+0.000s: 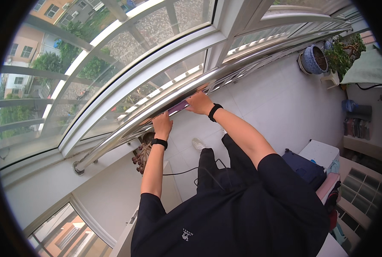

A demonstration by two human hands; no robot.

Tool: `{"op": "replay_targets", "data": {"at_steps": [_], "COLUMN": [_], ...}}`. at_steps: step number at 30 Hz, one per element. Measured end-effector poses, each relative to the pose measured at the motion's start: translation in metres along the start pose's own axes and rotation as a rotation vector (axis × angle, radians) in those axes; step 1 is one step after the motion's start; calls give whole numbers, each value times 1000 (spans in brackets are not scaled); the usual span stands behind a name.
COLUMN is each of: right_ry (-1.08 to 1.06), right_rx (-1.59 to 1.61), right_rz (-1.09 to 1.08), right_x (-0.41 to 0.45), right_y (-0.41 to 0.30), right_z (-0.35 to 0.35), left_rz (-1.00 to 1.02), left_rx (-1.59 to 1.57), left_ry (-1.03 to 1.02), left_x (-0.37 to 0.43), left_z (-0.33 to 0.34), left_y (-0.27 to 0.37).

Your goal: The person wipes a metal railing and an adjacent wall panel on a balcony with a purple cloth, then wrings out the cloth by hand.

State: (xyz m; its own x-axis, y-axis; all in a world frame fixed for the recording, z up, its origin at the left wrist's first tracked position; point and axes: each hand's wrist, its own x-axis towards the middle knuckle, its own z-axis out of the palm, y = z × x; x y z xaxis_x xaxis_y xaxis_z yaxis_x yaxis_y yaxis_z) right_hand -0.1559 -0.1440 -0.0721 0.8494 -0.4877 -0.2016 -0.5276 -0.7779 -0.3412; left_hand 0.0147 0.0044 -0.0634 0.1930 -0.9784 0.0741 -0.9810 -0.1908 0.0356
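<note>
A strip of purple cloth [179,107] runs between my two hands, on the near side of a polished metal handrail [191,84]. At its left end is my left hand [162,126], up against the rail's underside, with its fingertips hidden. My right hand [200,102] grips the cloth's other end, farther along the rail, and its fingers are partly out of sight too. Both wrists wear black bands. Reflections of the hands and cloth show in the rail's shiny surface.
White-framed windows [178,40] with outside bars rise beyond the rail. A blue ceramic plant pot [314,59] stands at the far right. A dried plant [142,157] is below my left forearm. Several cases, including a dark blue suitcase [303,170], lie behind my right arm. A black cable [181,173] crosses near my legs.
</note>
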Motion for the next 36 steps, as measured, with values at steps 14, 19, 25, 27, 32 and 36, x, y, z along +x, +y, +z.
{"op": "replay_targets", "data": {"at_steps": [14,19,25,27,32,36], "right_ry": [656,611,600,612,754,218], "right_rx": [20,-31,-225,-217,-117,-195], "right_rz": [105,219,404,423,593,441], "right_x": [-67,-96,-90,-83,-37,-27], "right_y": [201,295,354,352,354,346], "right_z": [-17,-42,-44,-44,-35,-54], "left_rz": [34,192,-58,-76,-63,-45], "left_rx": [-148,-89,-234,-247,-179,-95], "left_ry": [-222,-26,-435,-459,-483,-392], "left_x": [139,196,271,281,296,284], "left_z": [28,52,52,58,78,68], "left_y": [187,274,324,325,322,321]}}
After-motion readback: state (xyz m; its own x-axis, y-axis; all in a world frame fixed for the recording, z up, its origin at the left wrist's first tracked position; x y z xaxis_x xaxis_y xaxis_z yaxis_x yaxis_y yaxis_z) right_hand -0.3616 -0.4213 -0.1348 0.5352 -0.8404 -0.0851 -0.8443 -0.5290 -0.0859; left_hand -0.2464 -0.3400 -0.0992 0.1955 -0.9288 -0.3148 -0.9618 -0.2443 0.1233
